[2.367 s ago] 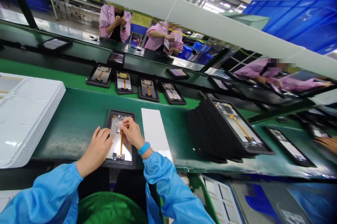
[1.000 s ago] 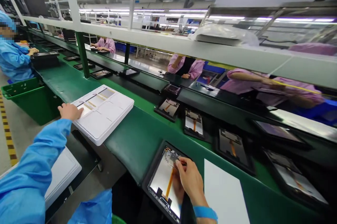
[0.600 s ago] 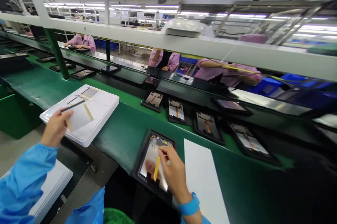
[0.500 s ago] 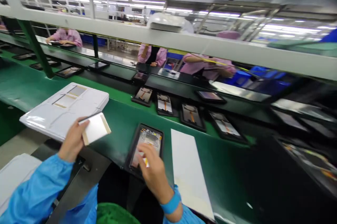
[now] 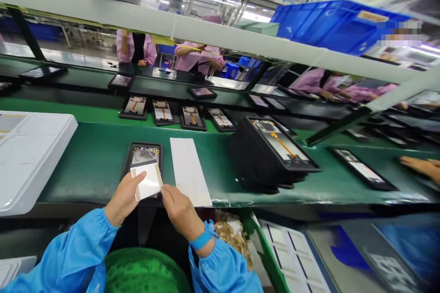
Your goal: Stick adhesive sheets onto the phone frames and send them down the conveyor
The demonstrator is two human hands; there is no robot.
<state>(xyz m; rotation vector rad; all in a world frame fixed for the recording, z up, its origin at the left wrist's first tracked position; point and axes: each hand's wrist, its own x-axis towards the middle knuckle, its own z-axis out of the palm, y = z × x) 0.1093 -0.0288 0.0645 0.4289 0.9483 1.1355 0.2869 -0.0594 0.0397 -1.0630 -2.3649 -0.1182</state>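
A flat white rectangular piece with tan edge strips is gripped at its left side by my left hand. My right hand pinches its right edge with thumb and fingertips. Behind the piece lies an open black device on the green bench, its lower part covered by the piece and my hands. A blank white sheet lies just right of the device.
White trays stand at the left. A tall stack of black devices is on the right. Several open devices line the belt behind. Below the bench is a green-edged bin. Another person's hand rests far right.
The view has swung right. My left hand has brought the white piece over the device, and my right hand has left the device and taken hold of the piece's right edge.
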